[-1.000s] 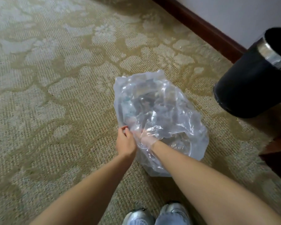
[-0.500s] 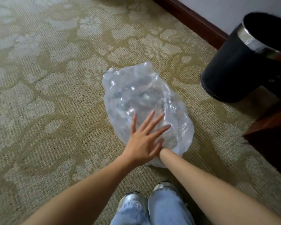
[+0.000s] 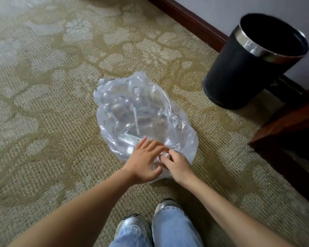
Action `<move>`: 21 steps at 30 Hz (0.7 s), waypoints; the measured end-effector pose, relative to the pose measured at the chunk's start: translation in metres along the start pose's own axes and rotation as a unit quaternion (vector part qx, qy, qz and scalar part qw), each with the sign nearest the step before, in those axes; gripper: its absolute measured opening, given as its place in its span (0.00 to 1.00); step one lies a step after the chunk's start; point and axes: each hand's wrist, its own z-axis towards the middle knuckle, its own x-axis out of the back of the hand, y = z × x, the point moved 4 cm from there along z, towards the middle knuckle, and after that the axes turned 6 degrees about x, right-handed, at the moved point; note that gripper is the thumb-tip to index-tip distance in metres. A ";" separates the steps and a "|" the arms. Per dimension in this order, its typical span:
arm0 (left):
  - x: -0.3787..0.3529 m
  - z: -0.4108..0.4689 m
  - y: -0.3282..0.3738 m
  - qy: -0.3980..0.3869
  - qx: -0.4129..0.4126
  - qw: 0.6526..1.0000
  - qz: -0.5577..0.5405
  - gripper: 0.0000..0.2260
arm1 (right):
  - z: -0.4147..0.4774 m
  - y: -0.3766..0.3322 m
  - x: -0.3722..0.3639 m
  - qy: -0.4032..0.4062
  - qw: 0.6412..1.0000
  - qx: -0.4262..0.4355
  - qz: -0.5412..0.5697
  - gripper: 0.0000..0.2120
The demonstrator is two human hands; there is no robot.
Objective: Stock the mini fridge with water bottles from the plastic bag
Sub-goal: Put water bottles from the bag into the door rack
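Both our hands at the near end of the bag on the carpet.

Half a second ago our left hand (image 3: pixel 144 164) lay spread flat on the bag (image 3: pixel 141 118) and our right hand (image 3: pixel 178 167) was hidden behind it; now the left fingers are loosely curled at the bag's near edge, gripping nothing we can see, and the right hand has come into sight, pinching a small white thing that may be a bottle cap, too blurred to be sure. The bag lies on the carpet (image 3: pixel 43 122), ahead of our shoes (image 3: pixel 132 223), with the bin (image 3: pixel 248 68) well apart to its right. The bottles (image 3: pixel 125 107) inside show only as cloudy shapes through the plastic. No fridge is in sight.
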 end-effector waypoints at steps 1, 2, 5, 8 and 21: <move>0.001 0.001 0.001 0.006 0.004 1.000 -0.003 0.25 | -0.001 0.001 0.001 0.015 1.000 0.004 -0.005 0.11; 0.003 0.003 0.000 0.014 0.009 1.000 -0.011 0.24 | 0.000 0.002 0.003 0.022 1.000 0.014 -0.006 0.11; 0.007 0.009 -0.002 0.032 0.027 0.998 -0.038 0.21 | -0.004 0.004 0.007 0.040 0.999 0.031 -0.016 0.12; 0.005 0.011 -0.002 0.054 0.042 0.996 -0.052 0.17 | -0.008 0.004 0.010 0.064 0.996 0.056 -0.023 0.15; -0.001 -0.002 -0.022 0.042 0.167 0.968 -0.181 0.32 | -0.012 -0.041 0.029 0.123 0.948 0.231 -0.181 0.12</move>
